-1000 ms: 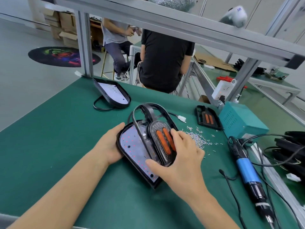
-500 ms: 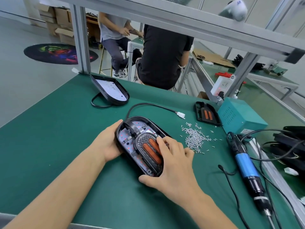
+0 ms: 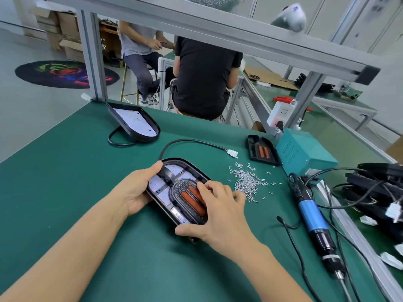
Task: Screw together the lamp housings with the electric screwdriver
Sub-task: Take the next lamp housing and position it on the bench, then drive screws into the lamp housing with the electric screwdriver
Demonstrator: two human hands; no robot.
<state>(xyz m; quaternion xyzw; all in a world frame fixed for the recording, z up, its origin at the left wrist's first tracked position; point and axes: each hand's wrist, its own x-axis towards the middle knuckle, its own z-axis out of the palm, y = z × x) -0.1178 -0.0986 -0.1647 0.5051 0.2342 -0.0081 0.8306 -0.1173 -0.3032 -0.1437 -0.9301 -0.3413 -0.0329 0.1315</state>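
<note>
**Lamp housing held flat on bench, both hands engaged**

The lamp housing (image 3: 174,188) lies flat on the green bench (image 3: 54,182) at centre. The left hand (image 3: 135,190) grips its 9 o'clock edge, thumb curled over the rim. The right hand (image 3: 218,210) presses the inner cover (image 3: 187,196) with bent fingers, thumb hooked under the 6 o'clock end. Loose screws (image 3: 248,182) lie at 3 o'clock; the electric screwdriver (image 3: 311,216) rests beyond them, untouched.

Screws (image 3: 248,184) beside housing (image 3: 174,192); left clear
</note>
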